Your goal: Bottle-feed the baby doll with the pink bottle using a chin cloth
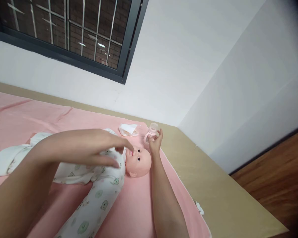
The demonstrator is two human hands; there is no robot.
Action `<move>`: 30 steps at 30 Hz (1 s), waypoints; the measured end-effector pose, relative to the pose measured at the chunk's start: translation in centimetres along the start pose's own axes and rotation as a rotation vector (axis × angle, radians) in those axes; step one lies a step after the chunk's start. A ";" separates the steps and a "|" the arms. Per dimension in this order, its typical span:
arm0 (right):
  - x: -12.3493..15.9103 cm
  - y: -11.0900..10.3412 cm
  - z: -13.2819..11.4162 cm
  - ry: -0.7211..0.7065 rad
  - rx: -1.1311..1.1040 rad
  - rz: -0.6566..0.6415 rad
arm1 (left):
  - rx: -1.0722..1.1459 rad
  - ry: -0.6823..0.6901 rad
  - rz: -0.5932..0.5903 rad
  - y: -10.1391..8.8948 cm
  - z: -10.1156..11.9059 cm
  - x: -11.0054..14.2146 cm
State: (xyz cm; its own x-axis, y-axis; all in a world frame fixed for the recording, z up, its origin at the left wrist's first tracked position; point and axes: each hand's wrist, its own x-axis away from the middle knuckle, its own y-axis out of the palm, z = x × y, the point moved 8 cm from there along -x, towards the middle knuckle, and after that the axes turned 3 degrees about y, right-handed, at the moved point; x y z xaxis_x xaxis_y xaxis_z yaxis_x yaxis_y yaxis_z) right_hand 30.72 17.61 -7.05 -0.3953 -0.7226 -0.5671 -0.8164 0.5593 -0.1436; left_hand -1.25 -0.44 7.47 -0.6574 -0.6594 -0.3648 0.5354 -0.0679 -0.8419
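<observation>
A baby doll point(139, 165) in white clothes with a green animal print lies on its back, its bald head toward the right. My left hand point(109, 145) reaches over its chest, fingers stretched out and thumb apart, with nothing in it. One fingertip is by the doll's mouth; whether it touches cannot be made out. Beyond the head, my right hand point(156, 142) grips a small clear baby bottle point(153, 127) with a pink handle and a clear cap, held upright near the edge of the pink blanket point(136, 201).
A clear plastic packet point(128, 129) with a white label lies behind the doll. The wooden surface point(213, 191) runs along the right, with a small white object point(199, 208) at the blanket's edge. A white wall point(159, 82) and a barred window point(89, 33) stand behind.
</observation>
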 end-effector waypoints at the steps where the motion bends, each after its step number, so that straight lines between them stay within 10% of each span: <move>1: -0.2 0.1 -1.0 -0.009 0.009 -0.006 | 0.009 0.045 -0.079 0.6 -0.3 -0.7; 10: -1.3 2.5 -8.9 -0.004 -0.102 -0.235 | -0.188 -0.103 0.210 0.2 -4.6 -3.6; 20: 4.7 5.8 -19.4 -0.030 -0.266 -0.606 | 0.008 -0.253 0.274 1.1 -6.5 -4.0; 30: 8.2 8.5 -21.8 -0.019 -0.454 -0.786 | 0.174 -0.171 0.218 1.2 -6.1 -4.2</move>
State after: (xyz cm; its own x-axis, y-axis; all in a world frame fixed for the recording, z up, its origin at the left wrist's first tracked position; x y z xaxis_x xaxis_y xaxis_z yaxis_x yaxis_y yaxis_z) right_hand 11.39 7.57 4.72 0.3495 -0.8195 -0.4543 -0.9369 -0.3089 -0.1635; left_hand -1.05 6.81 5.64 -0.4268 -0.7876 -0.4445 0.7458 -0.0285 -0.6656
